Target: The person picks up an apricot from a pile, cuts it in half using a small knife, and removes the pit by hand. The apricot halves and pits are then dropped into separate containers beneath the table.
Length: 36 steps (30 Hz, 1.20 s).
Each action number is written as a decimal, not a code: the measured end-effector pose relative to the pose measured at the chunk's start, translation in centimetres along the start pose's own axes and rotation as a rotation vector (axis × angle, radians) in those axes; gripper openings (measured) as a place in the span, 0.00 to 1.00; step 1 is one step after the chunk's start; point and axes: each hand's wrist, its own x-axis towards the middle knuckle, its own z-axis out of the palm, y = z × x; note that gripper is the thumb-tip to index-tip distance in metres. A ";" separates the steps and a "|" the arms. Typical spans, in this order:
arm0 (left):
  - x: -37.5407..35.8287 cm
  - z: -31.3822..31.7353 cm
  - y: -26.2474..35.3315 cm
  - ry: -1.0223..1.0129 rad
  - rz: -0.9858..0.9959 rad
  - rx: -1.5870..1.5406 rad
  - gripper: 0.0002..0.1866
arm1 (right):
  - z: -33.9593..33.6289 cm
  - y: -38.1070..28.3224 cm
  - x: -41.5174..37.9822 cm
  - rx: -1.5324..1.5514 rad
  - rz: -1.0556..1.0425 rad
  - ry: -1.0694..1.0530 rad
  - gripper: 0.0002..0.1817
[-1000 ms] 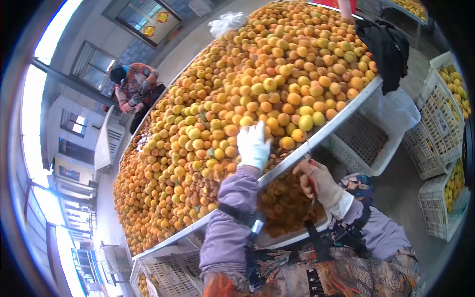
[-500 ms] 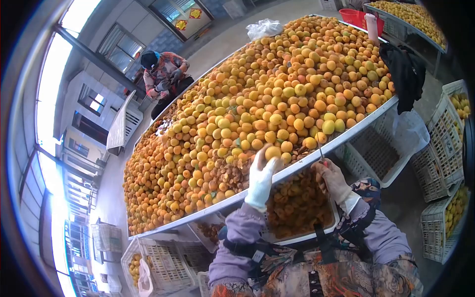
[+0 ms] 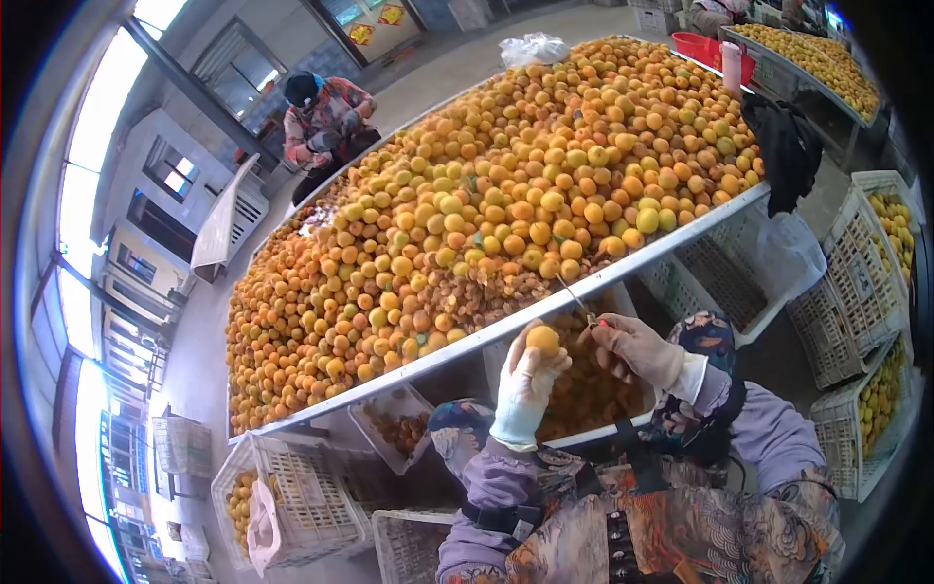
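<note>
My left hand [image 3: 528, 382], in a white glove, holds an orange-yellow apricot [image 3: 542, 340] in its fingers, in front of the table's near rim. To its right my right hand [image 3: 637, 350], also gloved, grips a thin knife [image 3: 572, 292] whose blade points up and left. The two hands are apart. Under them a white-rimmed bin holds brownish-orange fruit pieces [image 3: 584, 394]. Beyond the rim [image 3: 409, 370] a large heap of apricots [image 3: 486, 195] covers the table, with a patch of brown pieces [image 3: 477, 295] near its front edge.
A person [image 3: 326, 127] works at the table's far left side. Plastic crates stand at the lower left [image 3: 302, 496] and right [image 3: 846, 292]. A dark cloth [image 3: 786, 146], a pink bottle [image 3: 731, 68] and a red basin [image 3: 689, 44] are at the right end.
My left hand has drawn back from over the heap to the near side of the rim, with the apricot in its fingers. My right hand and the knife have moved left, closer to it.
</note>
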 end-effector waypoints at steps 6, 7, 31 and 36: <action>-1.1 0.7 0.3 -0.072 -0.011 0.042 0.29 | 1.1 0.3 -3.2 0.237 0.065 -0.341 0.19; -1.4 1.1 0.3 -0.077 -0.021 0.016 0.30 | 1.3 0.6 -3.4 0.246 0.041 -0.369 0.21; -1.8 -0.2 -0.6 -0.144 -0.092 -0.110 0.34 | 1.3 0.8 -4.2 0.098 0.194 -0.390 0.20; -1.6 -0.5 -0.7 -0.198 -0.082 -0.131 0.35 | 0.9 0.5 -4.1 0.062 0.198 -0.415 0.20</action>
